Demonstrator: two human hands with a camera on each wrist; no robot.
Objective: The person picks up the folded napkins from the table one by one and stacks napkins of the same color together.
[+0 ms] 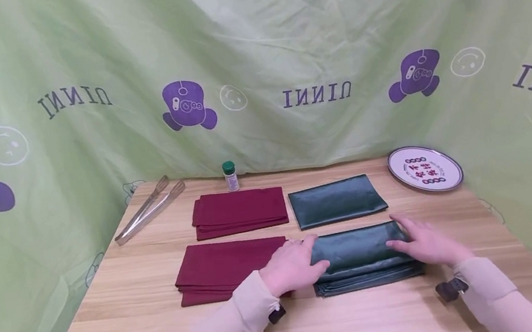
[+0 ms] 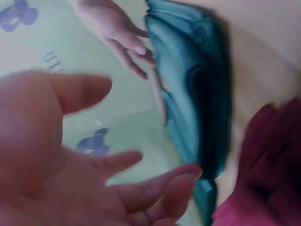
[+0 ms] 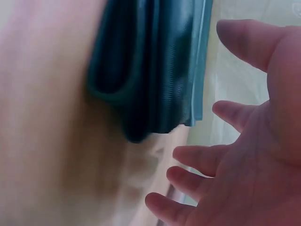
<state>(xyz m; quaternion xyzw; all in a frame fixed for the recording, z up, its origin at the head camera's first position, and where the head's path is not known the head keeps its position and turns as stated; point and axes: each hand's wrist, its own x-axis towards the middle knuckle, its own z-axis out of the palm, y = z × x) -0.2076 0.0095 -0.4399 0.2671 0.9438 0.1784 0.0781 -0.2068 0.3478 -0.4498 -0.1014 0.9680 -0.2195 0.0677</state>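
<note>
A dark green, shiny folded cloth lies at the front right of the table, its layers stacked along the near edge. At its left end is my left hand, fingers spread, above the right part of the front maroon folded cloth. My right hand is at the green cloth's right end, thumb and fingers apart. In the left wrist view the left fingers are loosely extended near the green cloth. The right wrist view shows the right palm beside the layered cloth edges, with a gap between.
Behind lie another maroon folded cloth and another green one. Metal tongs rest at the back left, near a small green-capped bottle. A printed white plate sits back right. Green curtain surrounds the wooden table.
</note>
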